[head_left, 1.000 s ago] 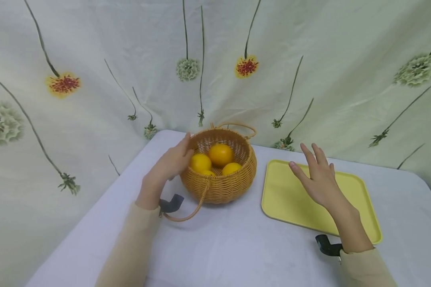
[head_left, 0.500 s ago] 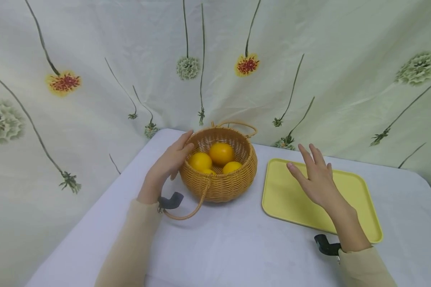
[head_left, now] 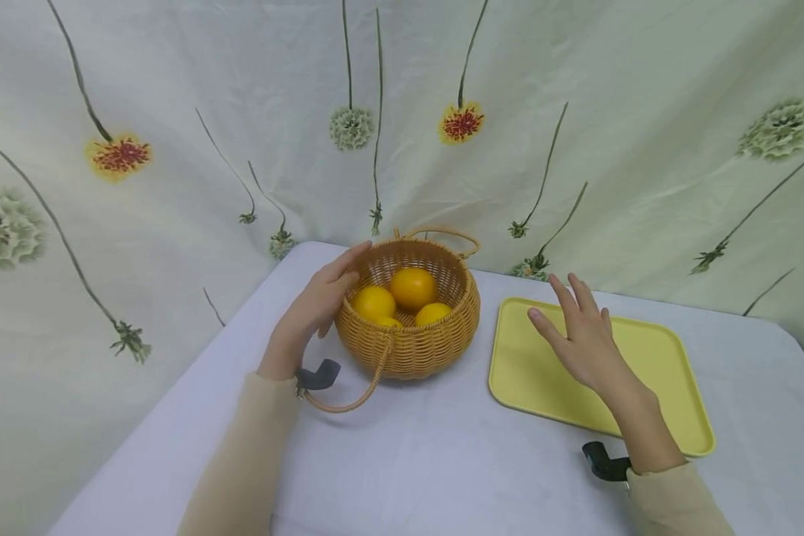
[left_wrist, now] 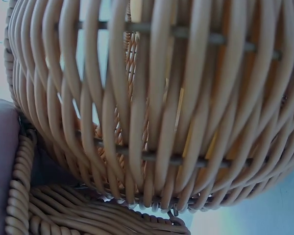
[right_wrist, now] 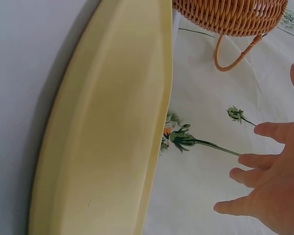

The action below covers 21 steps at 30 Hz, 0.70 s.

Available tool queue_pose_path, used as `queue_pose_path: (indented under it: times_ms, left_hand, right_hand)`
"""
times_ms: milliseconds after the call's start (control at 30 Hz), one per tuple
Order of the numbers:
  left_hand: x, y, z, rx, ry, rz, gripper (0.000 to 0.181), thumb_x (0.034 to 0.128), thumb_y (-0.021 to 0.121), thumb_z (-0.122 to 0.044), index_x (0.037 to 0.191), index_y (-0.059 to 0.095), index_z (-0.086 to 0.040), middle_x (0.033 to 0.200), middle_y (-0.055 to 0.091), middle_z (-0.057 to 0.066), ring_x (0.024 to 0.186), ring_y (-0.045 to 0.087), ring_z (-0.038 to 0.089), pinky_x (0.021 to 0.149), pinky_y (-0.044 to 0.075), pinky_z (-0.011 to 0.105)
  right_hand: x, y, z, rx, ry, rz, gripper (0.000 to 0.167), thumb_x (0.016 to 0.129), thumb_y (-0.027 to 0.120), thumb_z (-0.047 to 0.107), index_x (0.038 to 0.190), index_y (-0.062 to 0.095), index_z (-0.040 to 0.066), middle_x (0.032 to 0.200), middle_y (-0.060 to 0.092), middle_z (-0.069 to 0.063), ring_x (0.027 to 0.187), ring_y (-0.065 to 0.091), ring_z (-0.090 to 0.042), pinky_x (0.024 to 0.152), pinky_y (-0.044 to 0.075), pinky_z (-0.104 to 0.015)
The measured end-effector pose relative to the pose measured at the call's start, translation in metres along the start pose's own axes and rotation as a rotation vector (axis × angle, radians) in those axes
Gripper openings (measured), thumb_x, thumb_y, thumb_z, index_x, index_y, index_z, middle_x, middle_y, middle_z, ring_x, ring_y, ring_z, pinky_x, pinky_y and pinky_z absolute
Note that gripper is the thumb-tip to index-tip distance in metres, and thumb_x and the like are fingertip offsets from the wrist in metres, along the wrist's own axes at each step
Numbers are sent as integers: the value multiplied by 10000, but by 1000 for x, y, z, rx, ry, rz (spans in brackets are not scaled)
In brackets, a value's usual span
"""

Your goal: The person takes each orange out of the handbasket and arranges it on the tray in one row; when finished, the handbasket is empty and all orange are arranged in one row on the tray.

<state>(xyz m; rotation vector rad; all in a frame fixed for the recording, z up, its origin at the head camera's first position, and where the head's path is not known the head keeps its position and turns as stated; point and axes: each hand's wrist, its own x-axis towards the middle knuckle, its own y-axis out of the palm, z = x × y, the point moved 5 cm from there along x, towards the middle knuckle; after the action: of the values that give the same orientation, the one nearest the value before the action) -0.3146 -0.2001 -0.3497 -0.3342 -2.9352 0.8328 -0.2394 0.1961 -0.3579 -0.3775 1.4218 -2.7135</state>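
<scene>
A wicker basket (head_left: pixel 412 353) stands at the middle of the table with several round yellow-orange fruits (head_left: pixel 412 289) inside. My left hand (head_left: pixel 315 301) rests against the basket's left side, its fingers stretched along the rim. In the left wrist view the woven wall (left_wrist: pixel 152 98) fills most of the picture, and only a sliver of the hand shows at the left edge. To the right, my right hand (head_left: pixel 583 339) hovers over a yellow tray (head_left: pixel 650 365), fingers spread and holding nothing. The right wrist view shows those spread fingers beside the tray (right_wrist: pixel 112 117).
One basket handle (head_left: pixel 355 406) hangs toward the front left, close to the left wrist's black camera mount (head_left: pixel 318 374). The other handle (head_left: pixel 452 232) leans against the flowered cloth (head_left: pixel 402 179) behind. A white tablecloth (head_left: pixel 442 454) lies under everything.
My left hand has slid slightly farther along the basket's rim. My right hand has drifted a little left over the tray. Basket, fruits and tray stay in place.
</scene>
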Motion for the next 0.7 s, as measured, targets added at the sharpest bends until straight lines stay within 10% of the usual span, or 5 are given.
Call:
queue_pose_path:
  times_ms: [700]
  left_hand:
    - [0, 0, 2, 17, -13, -15, 589, 1090, 356, -263, 1599, 326, -558, 1694, 348, 144, 407, 361, 191, 361, 417, 304]
  right_hand:
    - [9, 11, 33, 36, -67, -14, 835, 1064, 502, 576, 1700, 175, 143, 1757, 85, -221, 1616, 107, -457, 1216, 42, -799]
